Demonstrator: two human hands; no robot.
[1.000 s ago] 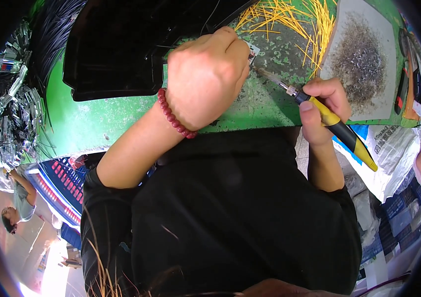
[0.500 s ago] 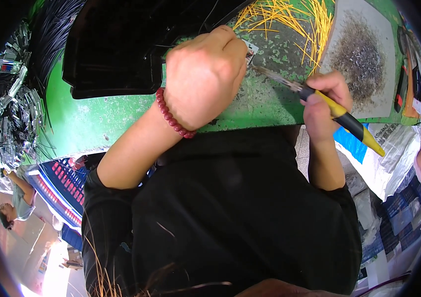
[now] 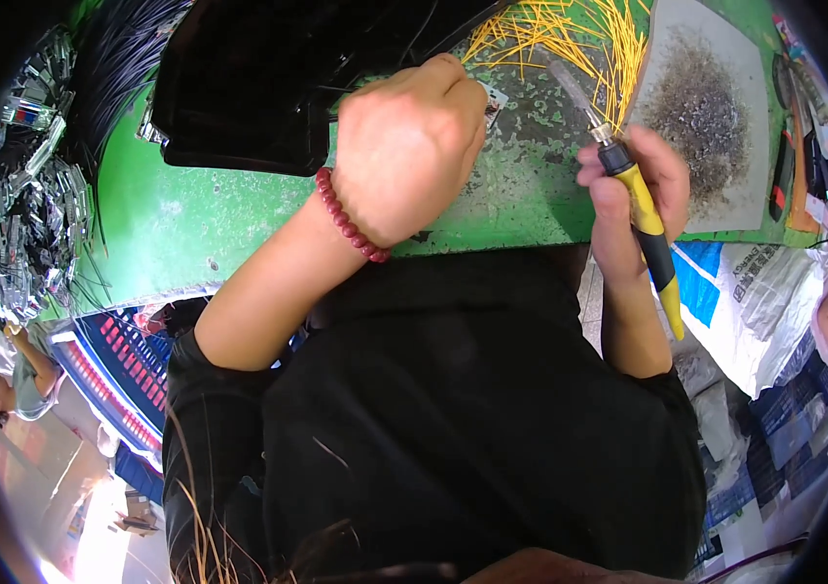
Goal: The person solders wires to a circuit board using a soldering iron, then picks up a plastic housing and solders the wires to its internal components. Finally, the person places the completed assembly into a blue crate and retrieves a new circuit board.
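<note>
My right hand (image 3: 636,195) grips a soldering iron (image 3: 643,204) by its yellow and black handle, with the metal tip angled up and away toward the yellow wires (image 3: 618,54). Closed over the green workbench (image 3: 239,214), my left hand (image 3: 414,146) wears a dark red bead bracelet on its wrist. A small white-edged piece (image 3: 495,101) shows just beyond its fingers, which seem to pinch it; the grip itself is hidden behind the back of the hand. Right of the left hand, the iron stands apart from that piece.
A large black tray (image 3: 239,127) lies behind my left forearm. At the left are bundles of black wires (image 3: 127,68) and a heap of shiny strips (image 3: 30,204). A grey board (image 3: 750,190) with dark solder crumbs lies at the right, near tools (image 3: 784,175). Another person (image 3: 30,375) is at far left.
My right hand has swung the soldering iron's tip up and away from the small piece, and the handle stands steeper. My left hand stays about where it was.
</note>
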